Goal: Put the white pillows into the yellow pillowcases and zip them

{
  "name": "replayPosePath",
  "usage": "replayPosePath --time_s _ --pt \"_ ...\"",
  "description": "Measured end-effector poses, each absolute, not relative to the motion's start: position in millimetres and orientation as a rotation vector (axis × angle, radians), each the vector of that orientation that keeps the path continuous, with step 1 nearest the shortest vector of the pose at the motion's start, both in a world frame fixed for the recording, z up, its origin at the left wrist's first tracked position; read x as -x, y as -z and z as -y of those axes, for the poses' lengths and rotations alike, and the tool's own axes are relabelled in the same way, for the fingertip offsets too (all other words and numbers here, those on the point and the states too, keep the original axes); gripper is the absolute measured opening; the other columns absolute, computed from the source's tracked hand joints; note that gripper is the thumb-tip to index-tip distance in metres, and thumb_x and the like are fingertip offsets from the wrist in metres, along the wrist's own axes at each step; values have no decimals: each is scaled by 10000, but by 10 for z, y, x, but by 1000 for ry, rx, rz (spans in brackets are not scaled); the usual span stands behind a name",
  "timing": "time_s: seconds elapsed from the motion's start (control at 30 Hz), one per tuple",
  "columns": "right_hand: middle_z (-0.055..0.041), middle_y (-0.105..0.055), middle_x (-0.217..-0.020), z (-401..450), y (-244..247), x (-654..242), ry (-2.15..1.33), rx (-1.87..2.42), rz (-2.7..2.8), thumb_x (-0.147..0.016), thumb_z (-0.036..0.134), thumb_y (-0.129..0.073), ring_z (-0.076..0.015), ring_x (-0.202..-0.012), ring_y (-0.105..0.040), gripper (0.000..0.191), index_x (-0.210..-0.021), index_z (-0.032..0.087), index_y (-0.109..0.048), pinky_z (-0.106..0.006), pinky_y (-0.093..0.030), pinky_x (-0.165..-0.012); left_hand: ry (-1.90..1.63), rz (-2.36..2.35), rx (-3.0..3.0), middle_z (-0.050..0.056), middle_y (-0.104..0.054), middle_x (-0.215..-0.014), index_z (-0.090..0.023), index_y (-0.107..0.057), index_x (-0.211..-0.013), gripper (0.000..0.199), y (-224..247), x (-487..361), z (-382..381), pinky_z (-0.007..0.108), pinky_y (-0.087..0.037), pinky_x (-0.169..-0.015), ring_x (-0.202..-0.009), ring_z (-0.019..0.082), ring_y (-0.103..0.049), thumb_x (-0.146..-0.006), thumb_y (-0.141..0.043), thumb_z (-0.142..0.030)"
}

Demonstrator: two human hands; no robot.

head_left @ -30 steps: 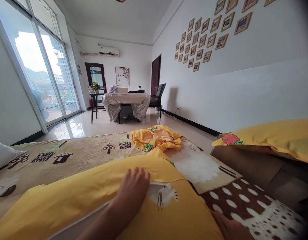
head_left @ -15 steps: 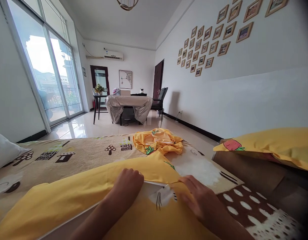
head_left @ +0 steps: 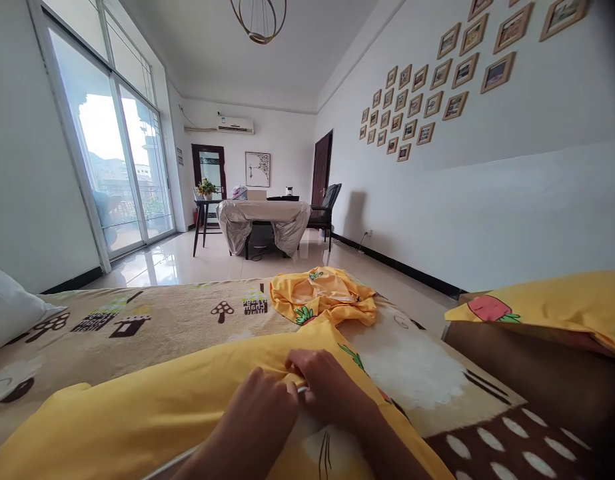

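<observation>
In front of me on the bed lies a yellow pillowcase (head_left: pixel 177 380) with a cartoon print and a white strip along its edge. My left hand (head_left: pixel 267 407) is closed on the pillowcase's edge near the middle. My right hand (head_left: pixel 322 380) pinches the fabric right beside it, the two hands touching or almost so. A bit of the white edge shows between the fingers; what exactly the fingertips grip is partly hidden. Beyond the hands, a crumpled yellow cloth (head_left: pixel 322 297) with printed leafy fruit rests on the bed.
A beige patterned blanket (head_left: pixel 177 317) covers the bed. To the right is a yellow printed pillow (head_left: pixel 552 303); a white pillow (head_left: pixel 12 310) sits at the left edge. Farther off stand a plastic-draped table (head_left: pixel 262 212) and a black chair (head_left: pixel 327 207).
My right hand has moved left along the pillowcase's edge to meet my left hand. The white gap between them has narrowed. The view has tilted slightly upward.
</observation>
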State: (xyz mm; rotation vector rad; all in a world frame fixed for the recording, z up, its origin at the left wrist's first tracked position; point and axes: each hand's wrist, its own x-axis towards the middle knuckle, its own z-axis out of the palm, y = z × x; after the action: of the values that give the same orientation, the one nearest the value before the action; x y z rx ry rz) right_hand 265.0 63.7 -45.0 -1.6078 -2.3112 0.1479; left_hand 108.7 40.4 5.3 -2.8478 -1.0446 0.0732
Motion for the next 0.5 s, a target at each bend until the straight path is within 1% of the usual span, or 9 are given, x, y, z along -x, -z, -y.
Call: replayPosePath --time_s 0.1,0.17,0.3,0.4,0.47,0.5 --pt "-35 -654 -921 -523 373 -2697 -79 1698 2333 -630 29 -470 -177 -829 -579 316 -889 185 -562 -253 -271 -624 -222 1086 2843 92 -673 -864 -153 -647 -891 311 -59 -1110 -376 391 -468 -767 -805 262 -638 -791 -405 15" --pt "-58 -641 -947 -453 277 -2710 -50 1852 2339 -624 3 -458 -197 -864 -578 363 -923 175 -571 -263 -280 -633 -214 1111 2855 91 -671 -857 -151 -636 -899 330 -45 -1101 -384 395 -460 -788 -812 255 -634 -809 -365 14" --pt "-94 -617 -1027 -383 172 -2739 -44 2068 2310 -623 -23 -467 -227 -926 -571 424 -989 156 -583 -275 -323 -684 -102 1142 2841 71 -658 -871 -162 -603 -887 332 -10 -1075 -423 377 -459 -770 -808 239 -613 -766 -370 41" --pt "-99 -622 -1019 -378 167 -2765 -55 2063 2305 -624 -19 -457 -226 -909 -576 416 -982 145 -593 -279 -337 -693 57 930 2802 48 -642 -855 -174 -582 -839 224 36 -1085 -405 338 -445 -708 -765 218 -594 -783 -442 -8" --pt "-101 -640 -980 -375 170 -2784 -83 2051 2317 -638 -17 -436 -216 -884 -583 386 -947 139 -607 -277 -333 -683 202 657 2784 15 -625 -781 -182 -558 -772 120 120 -1098 -362 301 -410 -620 -683 181 -572 -831 -506 -91" --pt "-103 -648 -963 -372 172 -2793 -93 2047 2327 -644 -18 -425 -213 -879 -585 377 -932 136 -614 -276 -328 -677 266 524 2781 -1 -616 -748 -184 -544 -743 120 186 -1106 -339 290 -389 -578 -639 158 -555 -848 -530 -127"
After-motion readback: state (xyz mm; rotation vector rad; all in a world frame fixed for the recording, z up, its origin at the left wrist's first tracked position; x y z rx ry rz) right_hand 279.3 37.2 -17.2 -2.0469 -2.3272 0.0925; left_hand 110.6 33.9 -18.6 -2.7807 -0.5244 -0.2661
